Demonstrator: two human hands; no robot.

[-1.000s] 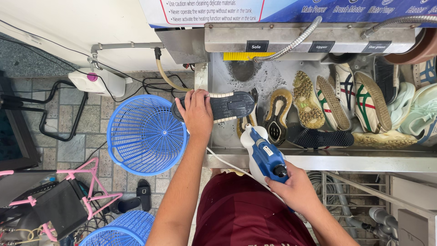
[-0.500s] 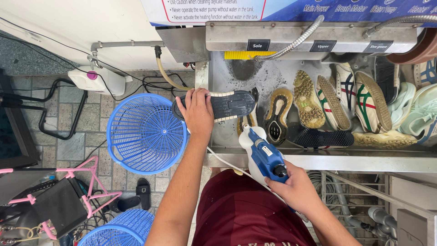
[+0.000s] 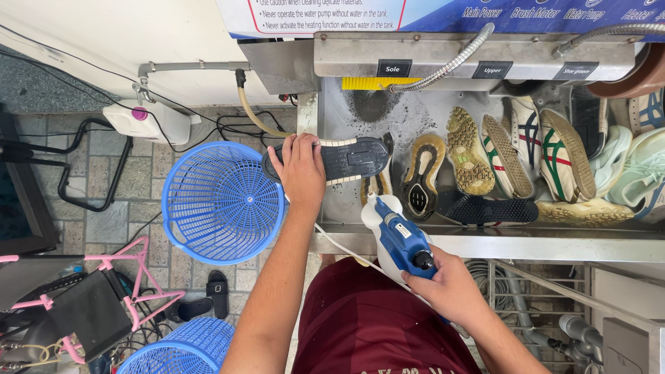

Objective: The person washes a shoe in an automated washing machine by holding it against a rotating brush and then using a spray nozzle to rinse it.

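My left hand (image 3: 301, 170) grips a shoe (image 3: 350, 159) turned sole-up, its dark blue sole with a cream edge lying across the left rim of the steel wash basin (image 3: 485, 246). My right hand (image 3: 447, 284) holds a blue and white spray gun (image 3: 395, 232) by its handle, nozzle pointing up toward that shoe. A white hose (image 3: 343, 249) trails from the gun over the basin's front edge.
Several more shoes (image 3: 512, 156) lie sole-up in the basin to the right. A blue plastic basket (image 3: 218, 204) stands on the tiled floor left of the basin, a second one (image 3: 187, 350) below it. Pink frame (image 3: 131, 291), cables and a black sandal (image 3: 218, 294) clutter the floor.
The spray gun has shifted slightly left and up toward the held shoe. My left hand and the shoe have stayed put.
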